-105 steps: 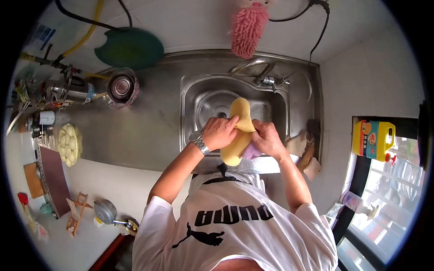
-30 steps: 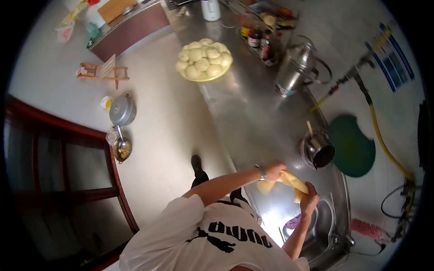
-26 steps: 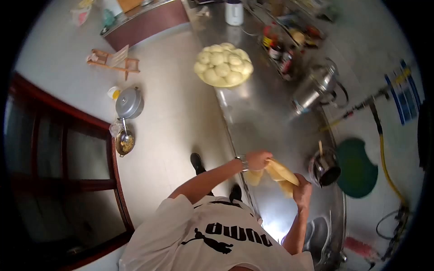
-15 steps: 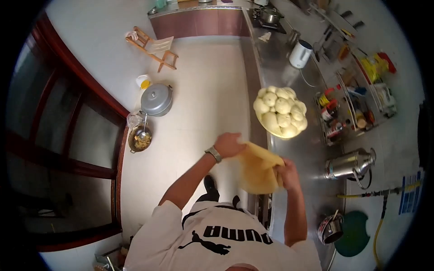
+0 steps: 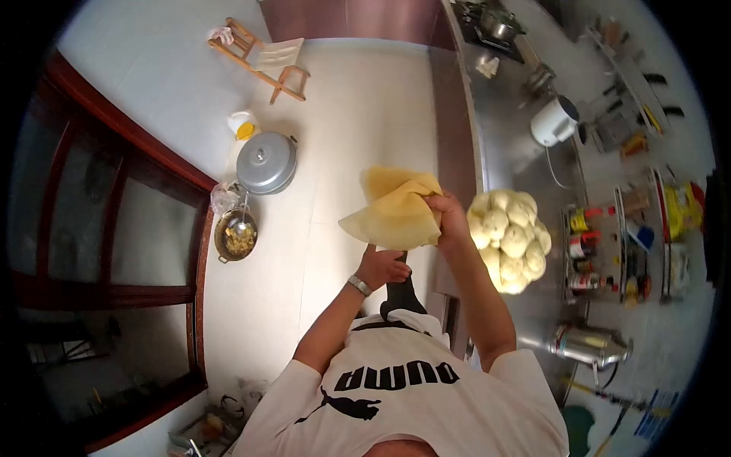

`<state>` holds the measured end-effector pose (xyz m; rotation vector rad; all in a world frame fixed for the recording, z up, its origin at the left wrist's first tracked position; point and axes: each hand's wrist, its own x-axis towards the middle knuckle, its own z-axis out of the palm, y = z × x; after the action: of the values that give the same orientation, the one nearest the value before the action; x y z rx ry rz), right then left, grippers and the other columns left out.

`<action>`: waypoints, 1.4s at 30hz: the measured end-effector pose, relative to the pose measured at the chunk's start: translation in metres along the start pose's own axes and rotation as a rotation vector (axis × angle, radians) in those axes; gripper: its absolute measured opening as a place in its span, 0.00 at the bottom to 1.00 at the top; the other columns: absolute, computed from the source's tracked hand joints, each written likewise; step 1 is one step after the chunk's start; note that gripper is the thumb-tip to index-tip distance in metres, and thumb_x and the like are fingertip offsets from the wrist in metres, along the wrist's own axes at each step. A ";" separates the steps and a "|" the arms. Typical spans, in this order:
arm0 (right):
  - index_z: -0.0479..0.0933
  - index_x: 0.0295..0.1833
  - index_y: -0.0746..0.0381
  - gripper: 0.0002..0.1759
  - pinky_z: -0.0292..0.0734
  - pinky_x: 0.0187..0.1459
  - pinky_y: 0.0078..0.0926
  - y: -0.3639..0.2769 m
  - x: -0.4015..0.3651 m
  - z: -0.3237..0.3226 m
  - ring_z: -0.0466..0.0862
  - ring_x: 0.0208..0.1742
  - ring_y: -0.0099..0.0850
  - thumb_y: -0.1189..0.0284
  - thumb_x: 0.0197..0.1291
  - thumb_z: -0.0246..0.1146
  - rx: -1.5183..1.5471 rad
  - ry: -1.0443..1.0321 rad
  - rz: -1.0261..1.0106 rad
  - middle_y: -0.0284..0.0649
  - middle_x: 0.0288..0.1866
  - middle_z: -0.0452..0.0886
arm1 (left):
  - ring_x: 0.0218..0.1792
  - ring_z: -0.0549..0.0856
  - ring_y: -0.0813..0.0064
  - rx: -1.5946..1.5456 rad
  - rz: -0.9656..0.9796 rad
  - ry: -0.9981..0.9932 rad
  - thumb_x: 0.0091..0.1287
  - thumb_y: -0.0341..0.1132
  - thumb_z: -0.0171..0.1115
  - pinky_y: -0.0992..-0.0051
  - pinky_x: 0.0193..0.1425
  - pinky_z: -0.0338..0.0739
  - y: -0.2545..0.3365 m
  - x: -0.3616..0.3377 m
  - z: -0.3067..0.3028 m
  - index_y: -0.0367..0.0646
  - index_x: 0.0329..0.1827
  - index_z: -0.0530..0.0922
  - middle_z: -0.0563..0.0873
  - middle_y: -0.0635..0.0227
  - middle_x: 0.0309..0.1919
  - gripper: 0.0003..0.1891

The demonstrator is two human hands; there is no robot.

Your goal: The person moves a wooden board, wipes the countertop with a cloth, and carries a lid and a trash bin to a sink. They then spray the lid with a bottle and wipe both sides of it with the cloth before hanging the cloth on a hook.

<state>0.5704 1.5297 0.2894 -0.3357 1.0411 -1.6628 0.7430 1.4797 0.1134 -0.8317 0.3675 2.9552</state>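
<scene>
Pale floor spreads under the person's hands. The left hand, which held the yellow cloth earlier, is now free, its fingers loosely open just below it. The right hand grips the cloth's right side. Farther, the floor continues between the lidded pot and the steel counter.

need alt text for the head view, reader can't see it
A person's right hand holds a yellow cloth, the left hand near its lower edge. Pale round lumps sit heaped on the metal counter at right.
</scene>
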 end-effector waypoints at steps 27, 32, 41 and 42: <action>0.73 0.54 0.70 0.24 0.77 0.48 0.26 -0.124 0.480 0.026 0.81 0.43 0.27 0.74 0.49 0.66 -0.352 -0.343 0.266 0.41 0.45 0.81 | 0.46 0.83 0.62 0.222 0.625 -0.278 0.60 0.28 0.52 0.67 0.48 0.81 0.628 0.131 0.047 0.34 0.58 0.70 0.81 0.56 0.49 0.21; 0.68 0.60 0.70 0.35 0.76 0.51 0.26 -0.137 0.553 0.046 0.81 0.48 0.28 0.59 0.52 0.68 -0.181 -0.368 0.121 0.42 0.50 0.79 | 0.44 0.83 0.73 0.491 0.679 -0.179 0.57 0.26 0.56 0.72 0.46 0.79 0.733 0.137 0.098 0.34 0.56 0.72 0.82 0.63 0.46 0.21; 0.66 0.63 0.70 0.45 0.76 0.52 0.26 -0.141 0.747 0.086 0.79 0.52 0.28 0.46 0.50 0.68 0.143 -0.546 0.164 0.41 0.53 0.78 | 0.51 0.81 0.71 0.766 0.465 -0.118 0.53 0.25 0.62 0.71 0.53 0.77 0.874 0.178 0.119 0.37 0.63 0.67 0.80 0.63 0.51 0.30; 0.66 0.62 0.70 0.44 0.76 0.51 0.26 -0.138 0.773 0.084 0.79 0.51 0.28 0.47 0.51 0.67 0.133 -0.597 0.187 0.40 0.52 0.78 | 0.51 0.80 0.72 0.786 0.444 -0.102 0.54 0.28 0.64 0.71 0.53 0.77 0.891 0.182 0.112 0.37 0.63 0.67 0.80 0.64 0.51 0.31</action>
<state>0.2551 0.8088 0.2278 -0.5845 0.4954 -1.3319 0.4310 0.6389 0.3022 -0.5273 1.7357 2.7454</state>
